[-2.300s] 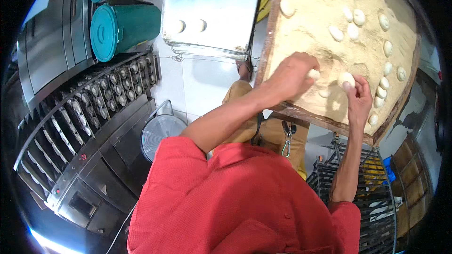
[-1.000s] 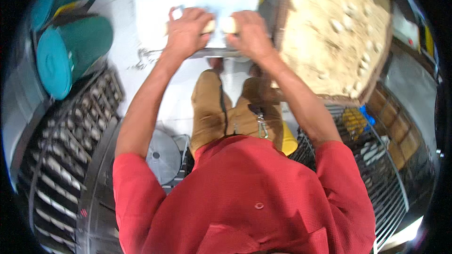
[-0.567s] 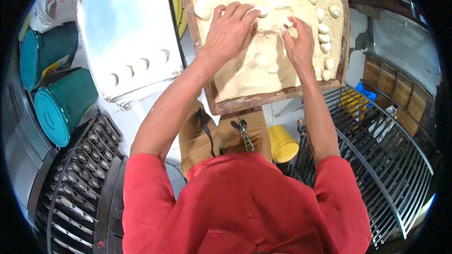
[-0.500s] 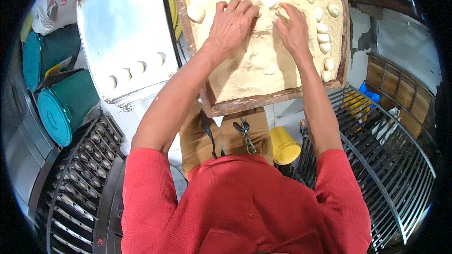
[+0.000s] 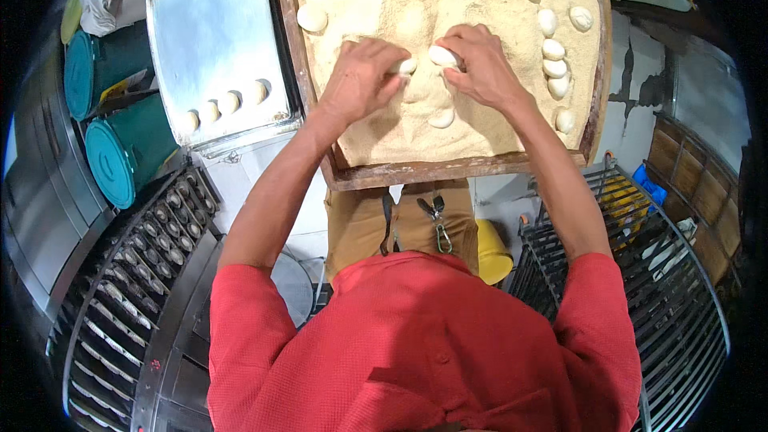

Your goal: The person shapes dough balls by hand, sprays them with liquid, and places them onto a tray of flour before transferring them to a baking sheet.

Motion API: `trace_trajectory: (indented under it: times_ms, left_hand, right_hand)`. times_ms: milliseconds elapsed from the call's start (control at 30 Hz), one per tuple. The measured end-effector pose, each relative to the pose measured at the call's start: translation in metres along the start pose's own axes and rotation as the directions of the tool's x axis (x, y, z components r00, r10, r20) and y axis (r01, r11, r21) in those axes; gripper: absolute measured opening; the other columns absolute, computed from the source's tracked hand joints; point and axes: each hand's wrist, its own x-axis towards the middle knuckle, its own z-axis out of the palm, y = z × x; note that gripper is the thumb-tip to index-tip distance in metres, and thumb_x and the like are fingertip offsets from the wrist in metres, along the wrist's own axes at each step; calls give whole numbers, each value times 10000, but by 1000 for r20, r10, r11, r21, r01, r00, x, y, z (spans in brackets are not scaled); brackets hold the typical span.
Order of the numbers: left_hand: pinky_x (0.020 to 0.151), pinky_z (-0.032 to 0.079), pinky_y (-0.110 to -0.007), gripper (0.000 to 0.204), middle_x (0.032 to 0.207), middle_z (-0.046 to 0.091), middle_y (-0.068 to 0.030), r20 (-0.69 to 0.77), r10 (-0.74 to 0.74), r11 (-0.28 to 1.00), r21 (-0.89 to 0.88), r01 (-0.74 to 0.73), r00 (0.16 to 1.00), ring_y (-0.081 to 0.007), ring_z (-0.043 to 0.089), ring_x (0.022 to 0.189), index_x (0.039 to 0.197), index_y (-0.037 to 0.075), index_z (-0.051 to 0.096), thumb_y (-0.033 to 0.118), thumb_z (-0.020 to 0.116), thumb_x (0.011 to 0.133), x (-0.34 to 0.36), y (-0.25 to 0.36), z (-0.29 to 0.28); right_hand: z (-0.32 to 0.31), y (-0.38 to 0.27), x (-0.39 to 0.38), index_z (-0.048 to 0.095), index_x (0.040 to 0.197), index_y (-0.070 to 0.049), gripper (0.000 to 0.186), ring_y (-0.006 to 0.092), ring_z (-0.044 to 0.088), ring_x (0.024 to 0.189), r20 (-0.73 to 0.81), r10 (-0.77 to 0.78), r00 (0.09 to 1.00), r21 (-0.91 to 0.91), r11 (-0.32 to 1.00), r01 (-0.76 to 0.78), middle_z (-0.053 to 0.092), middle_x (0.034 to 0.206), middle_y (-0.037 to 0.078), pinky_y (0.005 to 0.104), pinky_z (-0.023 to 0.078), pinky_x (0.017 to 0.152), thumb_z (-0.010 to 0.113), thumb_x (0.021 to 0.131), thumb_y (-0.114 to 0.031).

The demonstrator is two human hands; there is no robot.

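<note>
My left hand (image 5: 362,78) has its fingers curled round a small white dough ball (image 5: 407,66), partly covered by the fingertips. Just to the right, my right hand (image 5: 486,70) grips another dough ball (image 5: 442,56) between thumb and fingers. Both hands are over a wooden-framed tray (image 5: 448,168) spread with pale yellow crumb-like meal (image 5: 376,140). One dough ball (image 5: 441,118) lies on the meal between my hands, nearer to me. Several more rest along the right side, among them a scored-looking ball (image 5: 581,18). A single ball (image 5: 312,18) sits at the left edge.
Left of the wooden tray, a shiny metal sheet (image 5: 212,40) carries several dough pieces (image 5: 230,102) along its near end. Teal lidded bins (image 5: 112,164) stand farther left. Dark metal racks (image 5: 640,272) flank me on both sides. A yellow bucket (image 5: 494,252) is below the tray.
Both hands have come back toward me over the meal. My right hand's fingers have closed on a dough ball. The whole view has shifted slightly.
</note>
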Motion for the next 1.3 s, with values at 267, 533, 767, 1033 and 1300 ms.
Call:
trace_trajectory:
  times_ms: [267,533,767,1033,1300]
  left_hand:
    - [1003,464,-446,310,1210,650,-154,-283,-224,971,21,240,933,-321,604,1130,1209,90,687,258,662,949,31,-24,-17]
    - [917,498,-456,337,1113,651,-170,-179,-356,923,87,375,917,-332,631,1021,1183,63,688,248,705,902,17,8,-10]
    - [833,533,-446,319,852,699,-144,-165,-314,934,124,336,935,-310,670,862,1010,50,685,274,775,801,2,27,-22]
    - [911,519,-440,313,1011,718,-120,-156,-427,875,-319,364,891,-273,672,973,1063,64,709,243,766,813,-92,-47,-118]
    - [863,561,-363,364,1018,749,-126,-149,-734,676,-245,695,662,-222,708,930,1169,68,721,280,730,873,-247,-314,-256]
  right_hand:
    - [-19,20,38,709,1193,-37,325,293,587,1046,-232,58,971,-53,996,-72,670,1109,121,439,460,974,664,923,-212]
    - [-16,14,27,706,1158,-50,313,313,589,1037,-258,98,961,-49,992,-114,677,1083,119,468,447,946,668,878,-185]
    - [-4,-37,21,639,1058,-58,338,376,618,958,-290,104,951,-23,993,-116,675,951,167,485,475,870,739,756,-172]
    - [30,-150,53,608,1152,-52,307,163,646,940,-190,498,846,456,808,-373,701,1047,78,320,530,829,718,866,-79]
    - [180,-336,231,605,1159,-15,376,351,653,1073,33,112,993,425,898,-115,675,1126,196,424,502,943,704,846,-197]
